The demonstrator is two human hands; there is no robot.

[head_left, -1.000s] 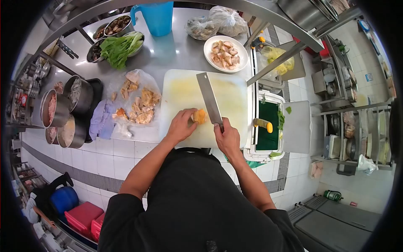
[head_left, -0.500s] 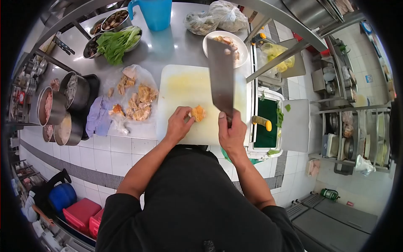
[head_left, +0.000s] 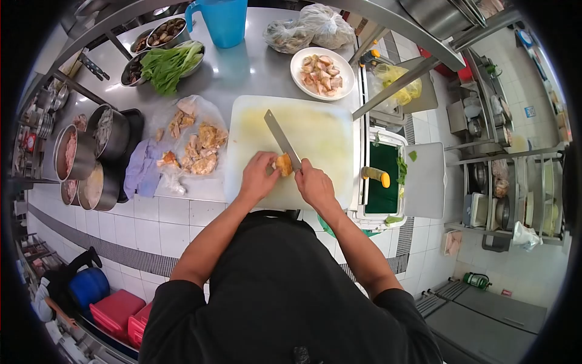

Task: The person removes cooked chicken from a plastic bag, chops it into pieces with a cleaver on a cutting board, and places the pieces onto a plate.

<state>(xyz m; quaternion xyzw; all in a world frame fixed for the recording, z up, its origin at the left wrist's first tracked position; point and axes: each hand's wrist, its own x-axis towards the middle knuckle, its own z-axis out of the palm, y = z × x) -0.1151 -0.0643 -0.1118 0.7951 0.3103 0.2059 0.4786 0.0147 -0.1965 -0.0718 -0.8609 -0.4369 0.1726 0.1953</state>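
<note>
A small orange-brown piece of chicken (head_left: 283, 164) lies on the white cutting board (head_left: 330, 136), near its front edge. My left hand (head_left: 259, 177) pinches its left side between the fingertips. Closed around the handle of a cleaver (head_left: 280, 133), my right hand (head_left: 316, 185) is just right of the meat. The blade stands edge-down and slants away to the upper left, right against the piece. Left of the board, larger chicken pieces (head_left: 206, 145) rest on a spread plastic bag (head_left: 174, 112). Behind the board sits a white plate (head_left: 296, 74) with chopped chunks.
A blue jug (head_left: 225, 23), leafy greens (head_left: 170, 65) in a bowl and tied plastic bags (head_left: 327, 25) stand at the back. Metal pots (head_left: 100, 185) and a purple cloth (head_left: 143, 167) are left. A green-lined bin (head_left: 382, 182) adjoins the board's right side.
The cleaver has come down from its raised position onto the chicken piece, its blade swinging to the left. My right hand has moved left, close to my left hand, uncovering the plate.
</note>
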